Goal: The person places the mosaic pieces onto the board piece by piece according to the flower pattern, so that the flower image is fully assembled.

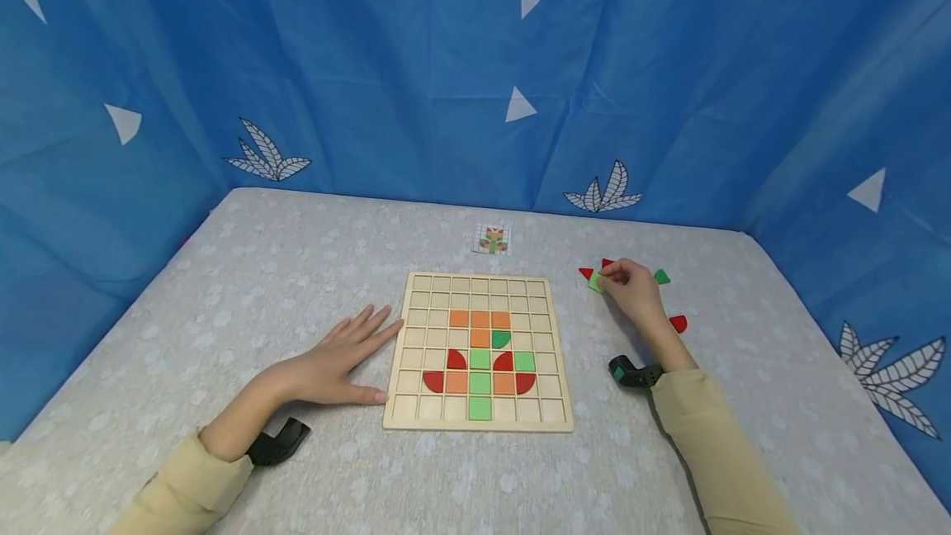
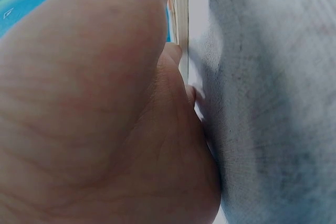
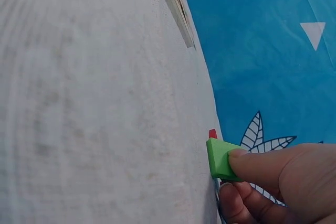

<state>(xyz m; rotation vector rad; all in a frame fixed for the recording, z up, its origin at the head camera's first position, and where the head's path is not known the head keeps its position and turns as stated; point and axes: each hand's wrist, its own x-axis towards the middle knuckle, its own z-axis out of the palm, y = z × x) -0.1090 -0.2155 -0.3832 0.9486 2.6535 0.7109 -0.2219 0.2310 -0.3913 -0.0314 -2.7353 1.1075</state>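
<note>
My right hand (image 1: 635, 291) pinches a light green square tile (image 3: 220, 158) between thumb and fingers, over the loose pieces right of the board. Flat on the cloth, my left hand (image 1: 334, 366) spreads its fingers, with thumb and fingertips at the left edge of the wooden grid board (image 1: 419, 409). Orange squares (image 1: 480, 319), light green squares (image 1: 480, 409), red quarter-rounds (image 1: 433, 382) and one dark green quarter-round (image 1: 501, 339) sit in its cells. In the left wrist view the palm (image 2: 105, 129) hides most of the board.
Beyond the board lies a small pattern card (image 1: 492, 239). Near my right hand are a red pointed piece (image 1: 585, 273), a partly hidden red piece (image 1: 607, 263), a dark green piece (image 1: 663, 276) and a red rounded piece (image 1: 678, 324). A blue curtain (image 1: 371, 64) hangs behind the table.
</note>
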